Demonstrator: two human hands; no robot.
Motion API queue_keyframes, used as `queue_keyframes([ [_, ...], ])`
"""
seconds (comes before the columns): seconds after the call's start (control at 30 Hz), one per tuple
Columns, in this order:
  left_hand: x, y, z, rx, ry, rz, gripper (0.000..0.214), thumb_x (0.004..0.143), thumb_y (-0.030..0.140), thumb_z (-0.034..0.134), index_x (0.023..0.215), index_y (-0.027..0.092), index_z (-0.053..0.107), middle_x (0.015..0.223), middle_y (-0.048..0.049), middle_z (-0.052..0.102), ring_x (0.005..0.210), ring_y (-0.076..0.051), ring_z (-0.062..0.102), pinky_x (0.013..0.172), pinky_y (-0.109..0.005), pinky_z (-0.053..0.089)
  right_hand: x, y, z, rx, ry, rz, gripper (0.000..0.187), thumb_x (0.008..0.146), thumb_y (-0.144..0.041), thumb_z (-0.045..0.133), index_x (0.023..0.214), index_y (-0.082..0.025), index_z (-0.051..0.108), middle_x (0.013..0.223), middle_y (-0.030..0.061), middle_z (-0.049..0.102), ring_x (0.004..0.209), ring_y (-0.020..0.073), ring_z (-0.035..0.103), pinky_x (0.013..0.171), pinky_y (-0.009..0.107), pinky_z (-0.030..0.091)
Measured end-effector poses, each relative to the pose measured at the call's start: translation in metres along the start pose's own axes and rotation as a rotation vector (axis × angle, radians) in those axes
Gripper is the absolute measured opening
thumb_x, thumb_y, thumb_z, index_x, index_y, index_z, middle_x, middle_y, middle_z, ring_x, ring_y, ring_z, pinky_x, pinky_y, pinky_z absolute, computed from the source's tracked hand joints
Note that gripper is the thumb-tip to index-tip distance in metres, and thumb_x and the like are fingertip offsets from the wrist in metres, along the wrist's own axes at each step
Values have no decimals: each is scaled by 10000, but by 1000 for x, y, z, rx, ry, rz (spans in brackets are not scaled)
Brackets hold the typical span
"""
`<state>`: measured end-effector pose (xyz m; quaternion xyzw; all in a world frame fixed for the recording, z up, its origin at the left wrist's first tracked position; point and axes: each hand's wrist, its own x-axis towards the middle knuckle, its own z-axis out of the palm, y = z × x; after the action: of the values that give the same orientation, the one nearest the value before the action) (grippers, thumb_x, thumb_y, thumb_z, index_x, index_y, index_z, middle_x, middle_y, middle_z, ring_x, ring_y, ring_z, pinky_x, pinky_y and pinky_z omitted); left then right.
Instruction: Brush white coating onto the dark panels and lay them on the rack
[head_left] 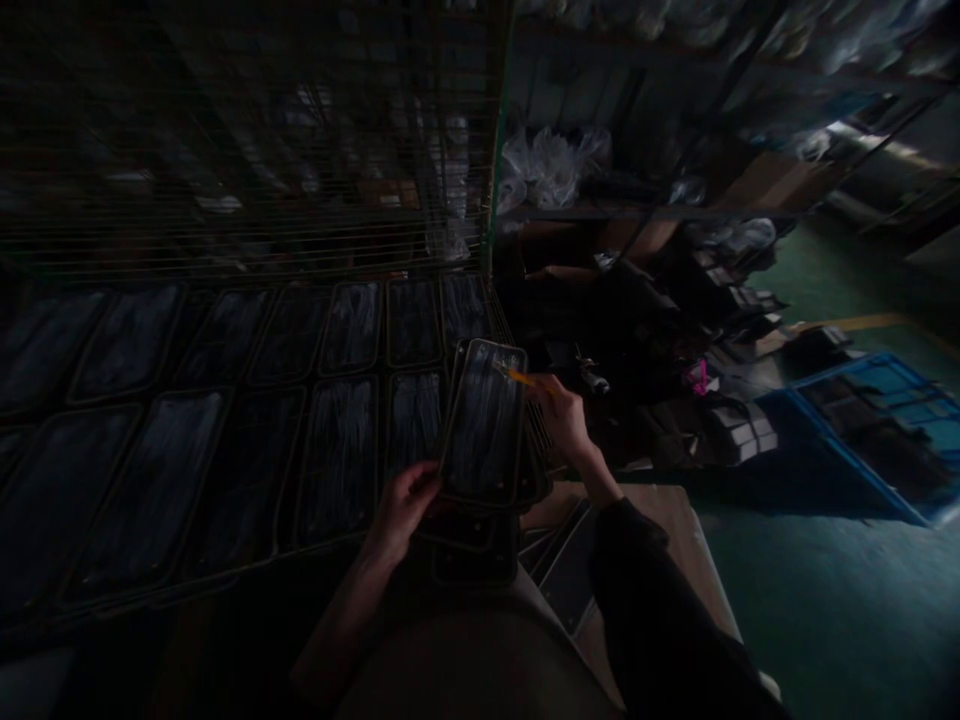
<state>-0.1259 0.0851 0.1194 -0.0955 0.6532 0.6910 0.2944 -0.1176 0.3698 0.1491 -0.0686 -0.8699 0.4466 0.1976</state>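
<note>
My right hand [559, 408] is closed around a brush [520, 376] with a yellow-orange handle. The brush's tip rests near the top of a dark rectangular panel [484, 425] with rounded corners and whitish streaks down its face. At the panel's lower left edge my left hand [409, 500] grips it between thumb and fingers. Beneath it lie more dark panels [476, 562], partly covered. To the left, rows of similar streaked panels [341, 455] are laid out on a wire rack.
A green-edged wire mesh [491, 170] stands behind the panels. A wooden board [679, 520] with dark panels is at my right. Farther right, a blue crate [855, 450] sits on the green floor beside heaped dark goods [652, 330]. Shelves hold plastic bags [559, 165].
</note>
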Motion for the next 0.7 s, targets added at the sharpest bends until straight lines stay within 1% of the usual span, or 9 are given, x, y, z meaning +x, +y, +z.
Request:
queue_keyframes([
  [0.1,-2,-3,1,-53,28,-18,472,576,384,835,942,128,684,875,-58,710,813,-225,674,652,-321,582,-31,-17,-8,58,-135,51,305,987,-395,420,1126,-181,587,789,26,682,718,152,673,679,239,516],
  [0.17,-2,-5,1,-94,25,-25,492,569,376,847,955,124,675,890,-63,710,819,-226,678,669,-337,591,-58,-33,-20,163,-250,158,317,992,-405,409,1118,-180,593,752,20,676,684,144,664,651,232,519],
  [0.23,-2,-6,1,-117,-12,-40,510,573,381,850,969,114,669,897,-77,713,801,-228,685,687,-358,596,-79,-44,-33,267,-349,258,336,992,-428,405,1093,-176,603,728,20,677,658,142,657,628,231,524],
  [0.3,-2,-7,1,-119,-39,-52,508,585,390,846,969,107,670,891,-84,715,784,-226,690,695,-366,598,-89,-46,-43,334,-370,321,350,983,-455,413,1052,-174,610,692,18,674,619,144,652,594,233,527],
  [0.4,-2,-5,2,-97,-6,-47,498,567,382,856,951,119,677,899,-75,716,801,-227,689,682,-356,600,-83,-33,-51,357,-288,355,359,964,-487,438,1006,-174,610,631,7,657,551,150,640,540,236,522],
  [0.5,-1,-3,4,-46,47,-31,495,554,369,860,953,132,689,920,-65,716,831,-226,685,668,-329,596,-64,-17,-51,274,-101,329,351,941,-502,473,948,-185,623,626,8,654,550,163,641,524,241,523],
  [0.6,-1,2,7,-21,59,-38,503,551,375,856,961,133,696,917,-66,718,829,-227,686,660,-315,589,-42,-13,-44,207,96,269,333,951,-480,459,997,-195,624,674,23,677,601,180,665,562,252,540],
  [0.63,-2,3,8,-16,55,-46,505,553,377,854,964,130,695,914,-69,720,824,-229,689,661,-314,586,-36,-13,-40,203,126,240,327,963,-463,441,1039,-196,614,695,27,685,624,181,673,588,255,547],
  [0.7,-3,5,9,-7,47,-51,504,569,382,847,973,125,692,910,-78,723,817,-230,692,663,-311,583,-23,-15,-28,188,131,152,311,981,-421,414,1106,-198,591,752,34,698,684,178,687,656,262,555],
])
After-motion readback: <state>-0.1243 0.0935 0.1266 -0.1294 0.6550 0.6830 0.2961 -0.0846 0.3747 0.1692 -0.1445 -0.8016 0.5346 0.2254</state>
